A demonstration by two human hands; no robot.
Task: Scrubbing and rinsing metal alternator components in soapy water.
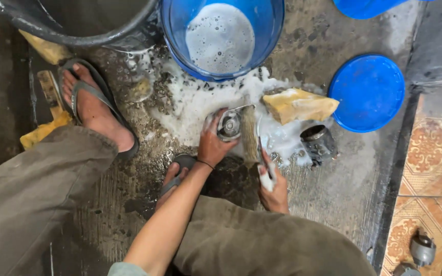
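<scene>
The left hand (212, 144) is closed around a round grey metal part (228, 124), fingers wrapped over its rim, holding it tilted just above the wet concrete floor (344, 189), near the middle of the soapy patch. The right hand (273, 188) grips the handle of a brush (251, 138), fingers curled tight around it, and the bristles lie against the right side of the metal part. White foam (190, 102) spreads over the floor from the hands up to a blue bucket (175, 30) of sudsy water at the top edge of the view. A yellow sponge (300, 106) lies in the foam just right of the brush, and a second, darker metal part (318, 144) lies on its side below the sponge, wet and soapy. A blue lid (367, 92) rests flat further right. On the tiled strip at the bottom right corner sits another grey metal piece (422, 250), dry and well apart from the suds. Judging by this, scrubbing of the held part looks under way, rinsing looks not yet done, and at least that dry piece looks untouched.
</scene>
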